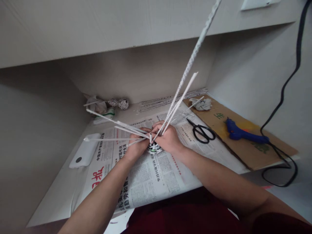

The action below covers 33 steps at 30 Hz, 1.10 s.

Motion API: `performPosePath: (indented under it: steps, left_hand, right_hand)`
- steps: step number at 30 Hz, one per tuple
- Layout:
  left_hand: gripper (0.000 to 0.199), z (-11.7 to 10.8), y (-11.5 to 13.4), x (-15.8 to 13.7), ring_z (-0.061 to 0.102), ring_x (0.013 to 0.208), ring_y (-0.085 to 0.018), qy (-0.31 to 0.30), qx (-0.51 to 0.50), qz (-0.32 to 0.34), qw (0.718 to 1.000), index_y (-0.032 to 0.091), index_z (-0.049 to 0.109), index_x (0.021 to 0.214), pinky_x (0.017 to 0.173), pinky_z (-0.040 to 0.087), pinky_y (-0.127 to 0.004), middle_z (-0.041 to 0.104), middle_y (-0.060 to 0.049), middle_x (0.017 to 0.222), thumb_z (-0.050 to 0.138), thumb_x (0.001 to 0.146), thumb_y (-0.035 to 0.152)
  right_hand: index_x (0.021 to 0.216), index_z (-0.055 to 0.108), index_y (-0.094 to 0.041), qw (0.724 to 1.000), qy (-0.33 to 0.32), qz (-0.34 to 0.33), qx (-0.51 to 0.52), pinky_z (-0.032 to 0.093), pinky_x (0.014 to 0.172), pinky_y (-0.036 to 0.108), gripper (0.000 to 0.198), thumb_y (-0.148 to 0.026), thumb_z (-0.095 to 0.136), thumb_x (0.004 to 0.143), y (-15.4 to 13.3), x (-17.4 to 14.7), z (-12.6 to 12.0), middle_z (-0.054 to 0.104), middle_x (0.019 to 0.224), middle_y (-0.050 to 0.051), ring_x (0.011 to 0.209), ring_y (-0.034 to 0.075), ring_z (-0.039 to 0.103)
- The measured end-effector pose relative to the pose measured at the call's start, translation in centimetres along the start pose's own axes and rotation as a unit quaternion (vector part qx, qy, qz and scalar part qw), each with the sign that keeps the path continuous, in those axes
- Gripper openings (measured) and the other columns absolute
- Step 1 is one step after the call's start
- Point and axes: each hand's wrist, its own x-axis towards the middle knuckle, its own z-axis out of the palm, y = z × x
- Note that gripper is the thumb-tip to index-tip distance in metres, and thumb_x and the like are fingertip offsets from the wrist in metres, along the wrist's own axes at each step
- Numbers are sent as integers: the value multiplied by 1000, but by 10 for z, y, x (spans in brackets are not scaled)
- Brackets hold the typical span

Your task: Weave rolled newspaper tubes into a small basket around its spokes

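A small round piece woven from rolled paper [155, 149] is held low over the newspaper, with several long white paper rods [188, 65] fanning out of it to the left and up to the right. My left hand [136, 146] is closed around its left side, close to the rods that point left. On the other side, my right hand [169, 138] is closed at the base of the rods that rise to the right. The fingers partly cover the woven piece, and their exact grip is hidden.
Newspaper [165, 178] covers the table. Black scissors [203, 132] lie to the right, beside cardboard [236, 152] bearing a blue glue gun [243, 132] with a black cord. Paper rods [158, 103] lie along the back. At left is a white box-like device [85, 151]; a shelf overhangs.
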Motion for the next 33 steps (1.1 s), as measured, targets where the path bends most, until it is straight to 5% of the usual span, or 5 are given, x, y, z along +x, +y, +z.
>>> performPosePath:
  steps: [7,13,19,27,33]
  left_hand:
    - [19,-6,8,-1,57,64,-17,-22,-32,31,999,19,58,69,59,46,-28,62,-1,68,73,68,31]
    - [14,-5,1,2,50,58,-12,42,45,15,998,19,54,67,55,41,-23,56,2,63,66,75,23]
    - [16,-4,-5,0,56,71,-13,42,65,56,995,19,51,68,66,44,-24,62,-1,78,62,79,19]
    - [14,-7,-9,2,53,64,-13,59,36,13,997,19,50,66,61,42,-23,59,1,69,61,75,19]
    - [15,-8,-5,3,52,58,-12,57,1,-19,998,20,52,64,55,41,-23,57,3,62,64,74,20]
  right_hand:
    - [74,72,-25,997,-58,-15,44,48,89,33,10,-29,80,70,-7,-6,0,67,100,3,97,19,64]
    - [71,55,-21,992,6,42,122,49,81,29,16,-29,68,76,-14,-4,-4,69,95,3,87,17,64]
    - [75,60,-21,987,-33,135,85,45,60,24,12,-29,68,71,1,-2,0,63,66,-3,61,13,57]
    - [80,67,-20,981,-61,156,98,48,61,24,9,-24,62,73,4,3,-2,68,71,-1,66,15,63]
    - [84,67,-22,993,-45,103,-38,45,57,24,11,-22,57,80,11,4,-4,68,71,-1,62,15,60]
